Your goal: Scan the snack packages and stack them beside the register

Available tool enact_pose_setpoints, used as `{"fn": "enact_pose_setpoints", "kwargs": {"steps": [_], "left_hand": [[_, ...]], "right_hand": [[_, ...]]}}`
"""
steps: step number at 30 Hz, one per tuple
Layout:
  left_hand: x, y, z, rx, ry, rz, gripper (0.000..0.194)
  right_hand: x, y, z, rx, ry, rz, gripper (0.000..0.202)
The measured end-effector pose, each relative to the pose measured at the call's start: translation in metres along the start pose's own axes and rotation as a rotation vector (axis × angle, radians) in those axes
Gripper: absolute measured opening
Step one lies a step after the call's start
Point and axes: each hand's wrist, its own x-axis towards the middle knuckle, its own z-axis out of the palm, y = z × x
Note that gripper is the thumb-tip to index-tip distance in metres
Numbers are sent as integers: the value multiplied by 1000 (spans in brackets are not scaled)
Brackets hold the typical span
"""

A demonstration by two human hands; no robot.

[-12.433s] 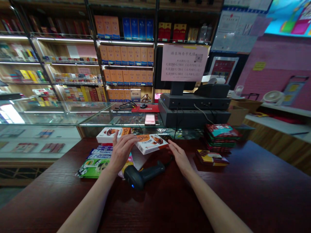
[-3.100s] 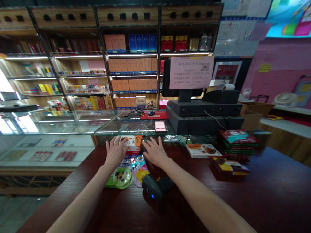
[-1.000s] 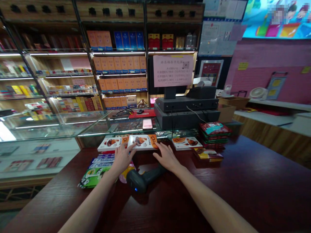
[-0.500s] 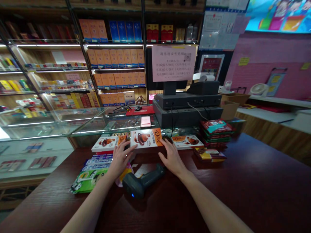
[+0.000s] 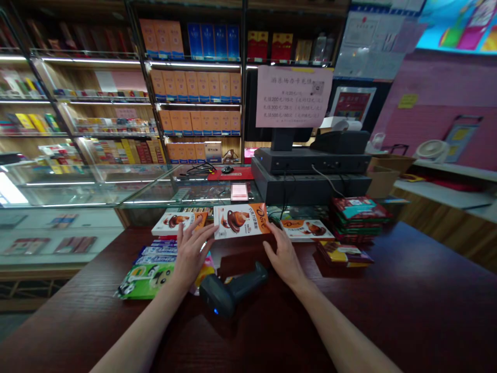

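A white and orange Dove chocolate box (image 5: 240, 221) lies between my hands, its printed face turned up toward me. My left hand (image 5: 192, 254) is open, fingers spread, with the fingertips at the box's left end. At its right end my right hand (image 5: 285, 254) is open too, fingers reaching to the edge and thumb held apart. Similar boxes flank it: a left chocolate box (image 5: 173, 221), partly covered by my left hand, and a right chocolate box (image 5: 306, 229). Between my forearms rests a dark barcode scanner (image 5: 231, 292) with a blue light.
Green and blue snack packets (image 5: 149, 277) lie beside my left forearm. To the right are a stack of chocolate packs (image 5: 359, 220) and a smaller yellow-brown pile (image 5: 344, 254). Behind stand a cash register (image 5: 310, 173), a glass display counter (image 5: 186, 192) and stocked shelves.
The view has turned slightly left, so things sit farther right. My right hand has shifted a little to the right. The box between my hands shows little movement against the counter.
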Motion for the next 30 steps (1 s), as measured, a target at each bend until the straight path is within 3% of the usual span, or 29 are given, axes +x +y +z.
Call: {"fn": "enact_pose_setpoints", "kwargs": {"steps": [8,17,26,30], "left_hand": [[7,16,-9,-38,46,92,35],[5,12,-8,-53,15,142,41],[7,15,-10,-8,89,152,28],[6,12,-8,35,17,178,24]], "right_hand": [[0,12,0,21,-20,56,46],[-2,18,5,-40,-74,77,39],[-3,17,10,-163,-171,68,38],[-1,12,10,-199,-224,75,36]]}}
